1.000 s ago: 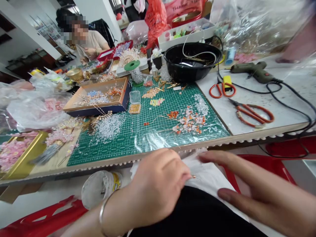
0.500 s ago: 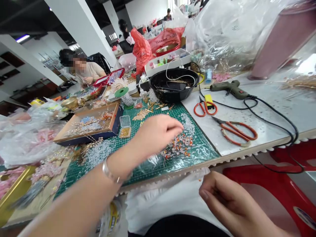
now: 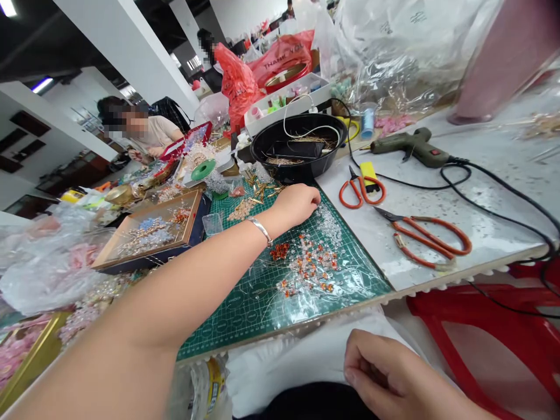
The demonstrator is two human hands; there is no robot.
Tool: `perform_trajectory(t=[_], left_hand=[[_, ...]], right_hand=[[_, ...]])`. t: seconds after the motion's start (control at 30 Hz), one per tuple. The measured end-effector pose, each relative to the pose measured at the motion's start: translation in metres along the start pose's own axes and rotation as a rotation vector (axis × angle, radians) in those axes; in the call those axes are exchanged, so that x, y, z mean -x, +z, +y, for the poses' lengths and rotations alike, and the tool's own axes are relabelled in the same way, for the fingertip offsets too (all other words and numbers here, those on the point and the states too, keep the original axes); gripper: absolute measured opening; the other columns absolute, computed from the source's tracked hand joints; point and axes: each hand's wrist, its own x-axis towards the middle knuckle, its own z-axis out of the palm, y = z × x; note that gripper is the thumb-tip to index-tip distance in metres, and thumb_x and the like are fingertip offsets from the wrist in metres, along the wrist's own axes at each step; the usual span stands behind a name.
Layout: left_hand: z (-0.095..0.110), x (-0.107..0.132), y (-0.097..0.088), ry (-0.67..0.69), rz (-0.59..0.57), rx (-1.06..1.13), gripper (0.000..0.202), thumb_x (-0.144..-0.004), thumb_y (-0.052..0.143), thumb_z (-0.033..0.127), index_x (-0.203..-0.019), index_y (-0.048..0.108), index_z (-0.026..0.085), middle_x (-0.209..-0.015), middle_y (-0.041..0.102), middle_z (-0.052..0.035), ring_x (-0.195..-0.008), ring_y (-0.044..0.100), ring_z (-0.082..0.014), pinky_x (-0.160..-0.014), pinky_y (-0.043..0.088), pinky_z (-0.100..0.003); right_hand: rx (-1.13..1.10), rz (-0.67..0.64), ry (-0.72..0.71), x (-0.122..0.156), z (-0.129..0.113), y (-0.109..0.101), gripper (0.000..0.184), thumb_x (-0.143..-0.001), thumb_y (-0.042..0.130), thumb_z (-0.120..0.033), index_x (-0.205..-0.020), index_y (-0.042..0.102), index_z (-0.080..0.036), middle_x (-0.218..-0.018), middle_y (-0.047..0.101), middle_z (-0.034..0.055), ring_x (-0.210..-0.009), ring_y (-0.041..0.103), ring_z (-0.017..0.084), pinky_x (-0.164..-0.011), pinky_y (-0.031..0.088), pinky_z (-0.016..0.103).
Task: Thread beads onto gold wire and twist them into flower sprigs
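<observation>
My left hand (image 3: 300,204) reaches across the green cutting mat (image 3: 245,303), fingers curled downward at the upper end of a pile of clear beads (image 3: 329,226). Its fingertips are mostly hidden, so what they pinch does not show. Closer to me lie wired sprigs of clear and orange beads (image 3: 312,265), with a small heap of orange-red beads (image 3: 280,251) left of them. Above my lap, at the table's front edge, my right hand (image 3: 378,370) is closed in a loose fist. Anything inside its fingers is hidden.
To the right lie orange-handled pliers (image 3: 424,236), small scissors (image 3: 362,189) and a glue gun (image 3: 413,147) with its cord. A black bowl (image 3: 297,149) stands behind the mat. A shallow box (image 3: 153,230) holds beaded pieces at left. A person (image 3: 153,131) sits beyond.
My left hand has moved away from me, from above the orange and clear sprigs to the clear bead pile's far end. My right hand stays closed near the lap. The view has shifted slightly.
</observation>
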Motion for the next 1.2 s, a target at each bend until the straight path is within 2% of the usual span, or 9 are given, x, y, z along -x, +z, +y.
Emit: perform_trajectory(t=[0.3,0.47,0.57,0.67,0.77,0.83,0.97,1.07,1.2], left_hand=[[0.006,0.002,-0.012,0.102,-0.095,-0.044,0.021,-0.082,0.057,0.006,-0.087,0.076,0.015,-0.093,0.074,-0.0095,-0.1,0.069,-0.0272,-0.092,0.05,-0.039],[0.01,0.019,-0.023,0.049,-0.097,-0.004,0.029,-0.079,0.044,0.008,-0.082,0.073,0.007,-0.092,0.077,-0.0015,-0.104,0.072,-0.0218,-0.077,0.05,-0.023],[0.014,0.046,-0.046,0.003,-0.028,0.059,0.053,-0.079,0.021,0.02,-0.085,0.068,-0.003,-0.088,0.071,0.0051,-0.102,0.07,-0.022,-0.069,0.046,-0.02],[0.009,0.089,-0.08,-0.055,0.05,0.15,0.069,-0.078,0.006,0.021,-0.105,0.065,-0.002,-0.09,0.068,0.0028,-0.094,0.073,-0.0121,-0.071,0.047,-0.022],[-0.006,0.149,-0.098,-0.183,0.104,0.218,0.054,-0.089,0.018,0.022,-0.105,0.066,0.002,-0.078,0.065,0.0041,-0.088,0.074,-0.011,-0.072,0.05,-0.022],[-0.017,0.193,-0.089,-0.271,0.09,0.242,0.032,-0.093,0.039,0.02,-0.096,0.068,0.008,-0.074,0.067,0.0036,-0.074,0.071,-0.0092,-0.067,0.053,-0.021],[-0.02,0.254,-0.033,-0.4,0.081,0.234,0.012,-0.087,0.059,0.017,-0.083,0.07,0.016,-0.078,0.072,-0.0013,-0.068,0.065,-0.0134,-0.065,0.052,-0.027],[-0.011,0.268,0.002,-0.422,0.104,0.255,0.018,-0.086,0.057,0.013,-0.073,0.069,0.019,-0.077,0.067,-0.0024,-0.079,0.063,-0.0184,-0.072,0.048,-0.032],[-0.014,0.269,0.011,-0.481,0.193,0.373,0.014,-0.083,0.06,0.015,-0.074,0.068,0.019,-0.083,0.065,-0.0036,-0.077,0.059,-0.0172,-0.072,0.045,-0.032]], right_hand=[[0.022,-0.084,-0.016,0.001,0.018,0.011,0.017,-0.09,0.052,-0.019,-0.075,0.055,-0.025,-0.067,0.063,-0.0039,-0.06,0.061,0.014,-0.054,0.048,0.02],[0.064,-0.076,-0.002,0.004,0.026,0.013,0.023,-0.094,0.053,-0.033,-0.073,0.059,-0.025,-0.065,0.062,-0.0024,-0.057,0.06,0.015,-0.051,0.049,0.021],[0.05,-0.089,0.003,0.006,0.02,0.013,0.022,-0.092,0.057,-0.035,-0.072,0.06,-0.025,-0.061,0.062,-0.0026,-0.055,0.06,0.016,-0.05,0.05,0.021],[0.052,-0.065,0.005,0.011,0.017,0.012,0.023,-0.091,0.057,-0.037,-0.071,0.061,-0.025,-0.061,0.062,-0.002,-0.054,0.061,0.016,-0.05,0.05,0.022],[0.054,-0.055,0.004,0.015,0.021,0.014,0.026,-0.094,0.053,-0.038,-0.072,0.06,-0.025,-0.062,0.061,-0.0016,-0.055,0.06,0.016,-0.051,0.05,0.022],[0.06,-0.085,0.003,0.016,0.024,0.017,0.029,-0.096,0.05,-0.041,-0.075,0.06,-0.025,-0.065,0.06,-0.0016,-0.057,0.059,0.015,-0.053,0.05,0.021],[0.099,-0.181,-0.002,0.007,0.015,0.026,0.029,-0.097,0.049,-0.042,-0.075,0.057,-0.024,-0.066,0.06,-0.0021,-0.058,0.058,0.014,-0.053,0.049,0.02],[0.14,-0.25,-0.025,0.001,-0.003,0.033,0.027,-0.095,0.048,-0.04,-0.075,0.057,-0.024,-0.067,0.061,-0.002,-0.058,0.059,0.013,-0.053,0.049,0.019],[0.148,-0.234,-0.051,0.002,-0.011,0.038,0.03,-0.097,0.045,-0.043,-0.075,0.057,-0.025,-0.066,0.063,-0.0016,-0.057,0.06,0.014,-0.053,0.05,0.019]])
